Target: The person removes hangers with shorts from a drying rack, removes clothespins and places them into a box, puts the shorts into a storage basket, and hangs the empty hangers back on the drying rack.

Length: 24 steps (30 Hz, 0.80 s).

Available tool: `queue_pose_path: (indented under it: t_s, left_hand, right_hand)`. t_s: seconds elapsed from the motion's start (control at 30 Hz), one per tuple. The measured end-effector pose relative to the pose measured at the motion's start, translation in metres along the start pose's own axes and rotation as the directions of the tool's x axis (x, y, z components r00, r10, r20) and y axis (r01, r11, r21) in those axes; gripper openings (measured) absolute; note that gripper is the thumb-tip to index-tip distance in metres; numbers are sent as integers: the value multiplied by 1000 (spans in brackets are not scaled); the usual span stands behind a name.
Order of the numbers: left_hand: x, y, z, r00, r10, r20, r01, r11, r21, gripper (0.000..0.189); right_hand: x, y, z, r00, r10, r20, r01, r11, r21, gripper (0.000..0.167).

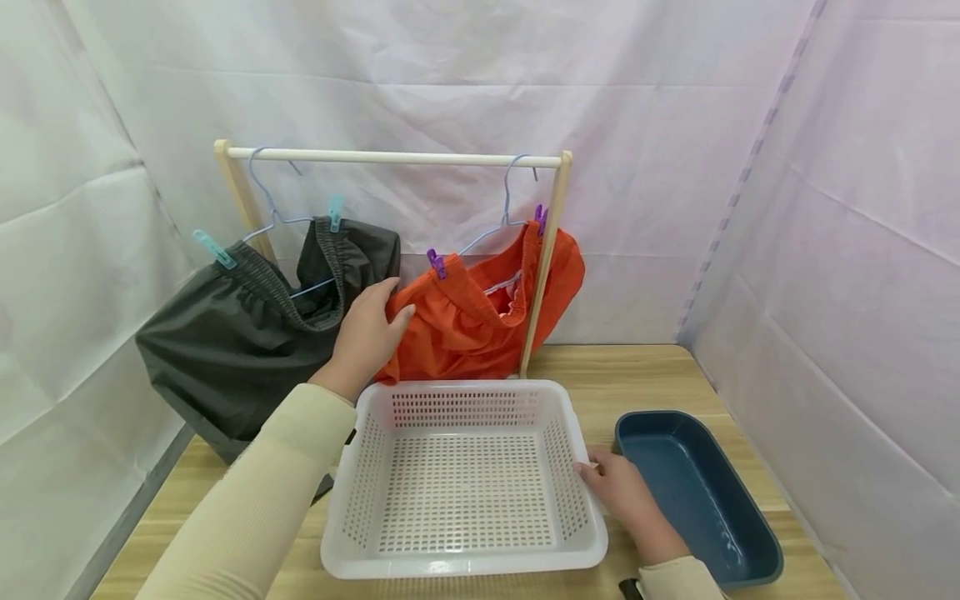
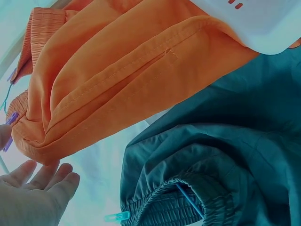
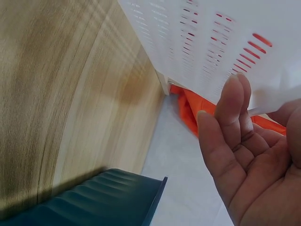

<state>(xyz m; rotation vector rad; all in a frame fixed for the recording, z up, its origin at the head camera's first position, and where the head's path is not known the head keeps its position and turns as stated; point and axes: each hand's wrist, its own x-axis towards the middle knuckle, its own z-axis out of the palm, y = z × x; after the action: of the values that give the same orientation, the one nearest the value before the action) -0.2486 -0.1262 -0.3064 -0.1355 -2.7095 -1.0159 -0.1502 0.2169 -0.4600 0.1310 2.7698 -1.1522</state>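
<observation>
An orange pair of elastic-waisted shorts (image 1: 442, 333) hangs from a light blue hanger (image 1: 507, 193), held by purple clothespins (image 1: 437, 263). My left hand (image 1: 369, 333) reaches to their left edge with fingers and thumb spread; in the left wrist view its fingertips (image 2: 70, 181) are at the waist corner, and contact is hard to judge. Beside them hang dark grey shorts (image 1: 247, 333) with light blue clothespins (image 1: 213, 248). In front, a white plastic basket (image 1: 465, 562) holds nothing. At its right rim, my right hand (image 1: 626, 500) grips with the thumb above and fingers (image 3: 230, 101) below.
A wooden rack with a white rod (image 1: 397, 157) stands behind the basket; its right post (image 1: 547, 267) passes before the orange shorts. A dark blue tray (image 1: 693, 492) lies right of my right hand on the wooden table (image 1: 630, 375). White fabric walls (image 1: 660, 167) surround the table.
</observation>
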Motion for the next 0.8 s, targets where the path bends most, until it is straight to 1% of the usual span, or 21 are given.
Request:
queue_pose_path:
  t_s: [0.27, 0.57, 0.8]
  left_hand:
    - [9, 1, 5, 1000, 22, 6, -22, 1000, 16, 54]
    - [20, 8, 9, 998, 60, -1, -60, 998, 23, 47]
    - [25, 12, 12, 999, 54, 6, -55, 998, 14, 39]
  right_hand:
    - [1, 3, 2, 1000, 7, 2, -7, 1000, 6, 39]
    - [1, 5, 3, 1000, -5, -26, 6, 999, 52, 38]
    - [1, 6, 5, 999, -6, -38, 9, 997, 70, 37]
